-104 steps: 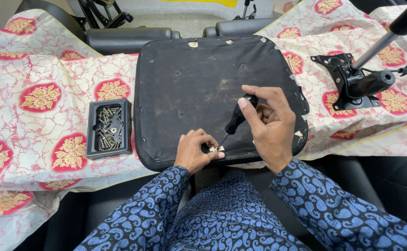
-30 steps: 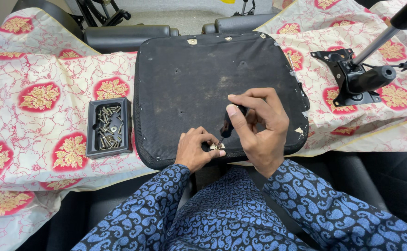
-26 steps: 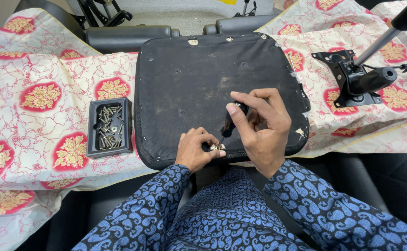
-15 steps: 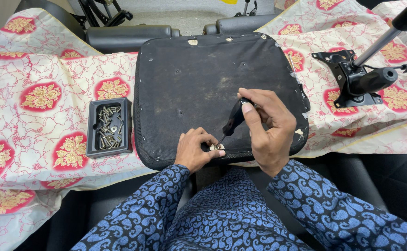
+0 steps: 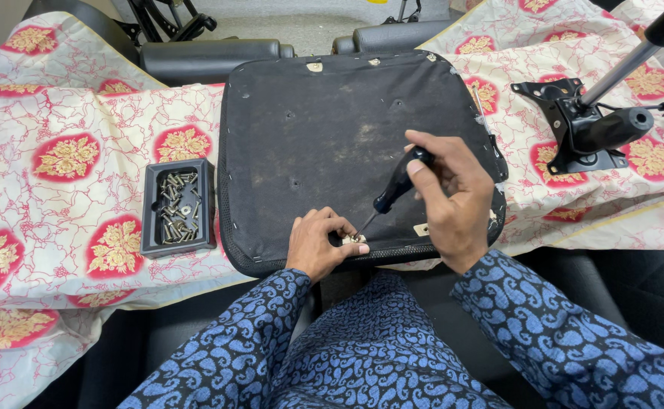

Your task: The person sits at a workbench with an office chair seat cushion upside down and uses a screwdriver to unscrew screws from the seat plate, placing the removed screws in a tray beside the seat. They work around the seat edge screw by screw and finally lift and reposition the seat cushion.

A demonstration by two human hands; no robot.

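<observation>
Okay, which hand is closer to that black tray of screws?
The left hand. It sits at the near edge of the seat pad, just right of the tray; the right hand, holding the screwdriver, is farther right.

One head camera looks steeply down, close over the seat base (image 5: 347,144).

No packages, labels, signs or screens are in view.

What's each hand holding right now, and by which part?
The right hand grips the screwdriver by its dark handle. The left hand pinches a small metal fastener at the screwdriver's tip, on the seat panel.
</observation>
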